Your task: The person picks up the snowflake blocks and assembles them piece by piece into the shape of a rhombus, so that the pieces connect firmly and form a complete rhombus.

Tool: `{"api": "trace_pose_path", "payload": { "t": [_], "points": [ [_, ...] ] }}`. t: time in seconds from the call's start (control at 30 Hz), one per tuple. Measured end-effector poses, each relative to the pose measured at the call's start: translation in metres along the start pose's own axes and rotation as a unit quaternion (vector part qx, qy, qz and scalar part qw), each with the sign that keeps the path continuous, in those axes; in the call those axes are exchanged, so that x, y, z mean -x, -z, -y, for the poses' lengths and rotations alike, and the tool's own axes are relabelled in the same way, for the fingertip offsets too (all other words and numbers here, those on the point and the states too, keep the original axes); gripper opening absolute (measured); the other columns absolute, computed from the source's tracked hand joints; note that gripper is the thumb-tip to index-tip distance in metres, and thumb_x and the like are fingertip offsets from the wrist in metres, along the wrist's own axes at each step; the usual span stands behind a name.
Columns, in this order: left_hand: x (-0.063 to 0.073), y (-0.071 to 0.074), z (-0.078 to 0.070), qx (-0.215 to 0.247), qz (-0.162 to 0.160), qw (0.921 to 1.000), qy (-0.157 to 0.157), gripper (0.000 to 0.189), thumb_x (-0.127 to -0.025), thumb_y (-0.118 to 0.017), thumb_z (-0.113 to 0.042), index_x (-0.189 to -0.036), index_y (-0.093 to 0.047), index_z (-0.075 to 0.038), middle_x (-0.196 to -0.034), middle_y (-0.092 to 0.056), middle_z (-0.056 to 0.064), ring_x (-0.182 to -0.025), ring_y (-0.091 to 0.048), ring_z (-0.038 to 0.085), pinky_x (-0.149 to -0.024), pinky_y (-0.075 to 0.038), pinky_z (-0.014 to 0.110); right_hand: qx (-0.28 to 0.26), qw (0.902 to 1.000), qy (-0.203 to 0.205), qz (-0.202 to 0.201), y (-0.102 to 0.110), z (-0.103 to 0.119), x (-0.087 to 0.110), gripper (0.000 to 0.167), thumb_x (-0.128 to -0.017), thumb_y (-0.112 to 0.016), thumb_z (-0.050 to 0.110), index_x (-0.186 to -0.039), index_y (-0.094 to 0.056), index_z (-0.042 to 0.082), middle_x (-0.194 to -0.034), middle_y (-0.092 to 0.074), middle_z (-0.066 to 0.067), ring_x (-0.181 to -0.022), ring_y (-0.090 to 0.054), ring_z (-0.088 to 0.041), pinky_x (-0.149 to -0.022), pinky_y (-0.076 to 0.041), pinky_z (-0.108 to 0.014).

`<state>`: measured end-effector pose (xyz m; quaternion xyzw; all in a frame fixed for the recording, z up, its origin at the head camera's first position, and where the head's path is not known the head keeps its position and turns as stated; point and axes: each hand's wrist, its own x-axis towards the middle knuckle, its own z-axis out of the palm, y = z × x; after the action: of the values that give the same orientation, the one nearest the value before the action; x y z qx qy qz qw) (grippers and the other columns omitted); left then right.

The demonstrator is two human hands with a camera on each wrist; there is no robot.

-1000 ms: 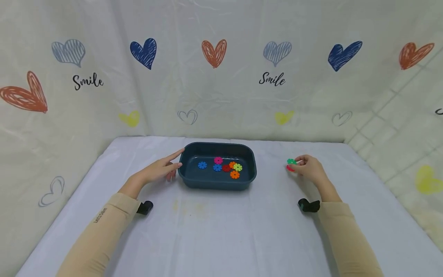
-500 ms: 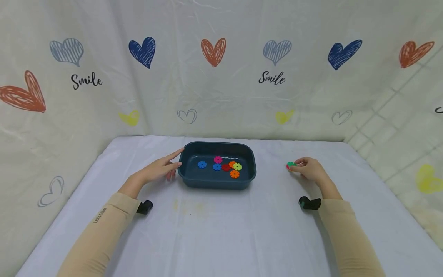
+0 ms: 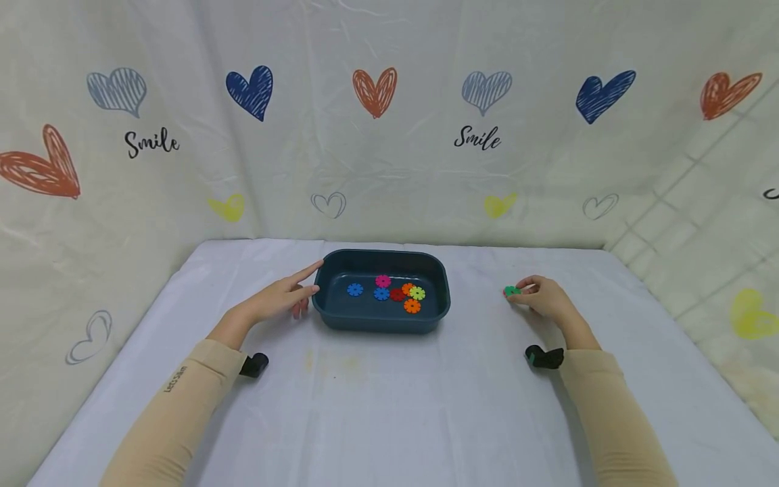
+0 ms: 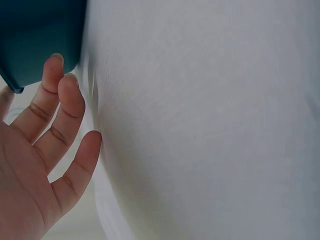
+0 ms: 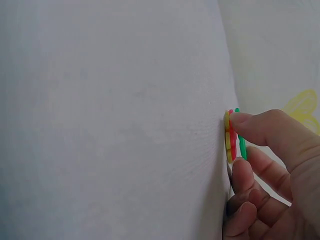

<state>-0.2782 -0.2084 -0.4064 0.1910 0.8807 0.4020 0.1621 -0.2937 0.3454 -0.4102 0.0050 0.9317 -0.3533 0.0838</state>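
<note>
My left hand [image 3: 270, 301] rests its extended fingers against the left end of a dark blue-green plastic basin [image 3: 377, 322]. The left wrist view has the palm [image 4: 20, 175] with fingers loosely bent beside the basin wall. Off to the basin's right, my right hand [image 3: 548, 297] pinches a green notched plastic disc [image 3: 512, 290] between thumb and fingers. Seen edge-on in the right wrist view, a pink disc [image 5: 233, 145] lies on a yellow disc [image 5: 228, 142] at the table, with the green one slightly tilted above them. The thumb overlaps part of this stack.
Several loose notched discs lie in the basin, among them a lone blue one [image 3: 355, 289], a magenta one [image 3: 383, 281] and an orange one [image 3: 412, 306]. White cloth [image 3: 389, 406] covers the table. Behind it hangs a heart-printed curtain [image 3: 414, 176].
My right hand has lowered the green disc slightly, so it now covers most of the pink disc in the head view. My left hand stays at the basin.
</note>
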Motion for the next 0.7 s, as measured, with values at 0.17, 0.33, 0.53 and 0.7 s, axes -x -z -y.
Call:
{"api": "trace_pose_path", "payload": {
  "t": [0.17, 0.33, 0.53, 0.7],
  "points": [
    [0.0010, 0.0001, -0.0004, -0.002, -0.002, 1.0000, 0.001, 0.069, -0.110, -0.049, -0.039, -0.167, -0.013, -0.024, -0.088, -0.062, 0.014, -0.074, -0.059, 0.027, -0.086, -0.041, 0.044, 0.004, 1.0000, -0.002, -0.002, 0.0003, 0.0001, 0.0002, 0.050, -0.094, -0.075, 0.034, -0.122, -0.057, -0.004, -0.107, -0.061, -0.015, -0.085, -0.054, -0.019, -0.073, -0.045, -0.032],
    [0.0017, 0.0000, -0.0007, -0.008, -0.005, 0.9999, 0.003, 0.069, -0.109, -0.048, -0.043, -0.167, -0.014, -0.027, -0.086, -0.062, 0.012, -0.073, -0.059, 0.025, -0.087, -0.041, 0.043, 0.002, 1.0000, -0.006, -0.003, 0.0002, 0.0003, 0.0004, 0.050, -0.095, -0.074, 0.034, -0.123, -0.058, -0.004, -0.109, -0.061, -0.015, -0.085, -0.054, -0.019, -0.073, -0.045, -0.031],
    [0.0023, -0.0004, -0.0022, -0.007, -0.007, 0.9999, 0.008, 0.068, -0.109, -0.048, -0.043, -0.166, -0.014, -0.029, -0.086, -0.062, 0.012, -0.073, -0.059, 0.025, -0.086, -0.040, 0.043, -0.002, 1.0000, -0.008, -0.001, 0.0011, 0.0009, 0.0019, 0.056, -0.095, -0.075, 0.033, -0.131, -0.056, -0.005, -0.110, -0.061, -0.016, -0.084, -0.055, -0.018, -0.074, -0.045, -0.032],
    [0.0014, 0.0002, -0.0017, -0.012, -0.007, 0.9999, 0.007, 0.068, -0.109, -0.047, -0.043, -0.167, -0.014, -0.028, -0.086, -0.062, 0.012, -0.074, -0.059, 0.025, -0.085, -0.040, 0.043, 0.003, 1.0000, -0.001, -0.006, 0.0078, -0.0023, 0.0072, 0.061, -0.096, -0.073, 0.035, -0.138, -0.053, -0.005, -0.120, -0.063, -0.023, -0.088, -0.058, -0.018, -0.077, -0.045, -0.033]
  ]
}}
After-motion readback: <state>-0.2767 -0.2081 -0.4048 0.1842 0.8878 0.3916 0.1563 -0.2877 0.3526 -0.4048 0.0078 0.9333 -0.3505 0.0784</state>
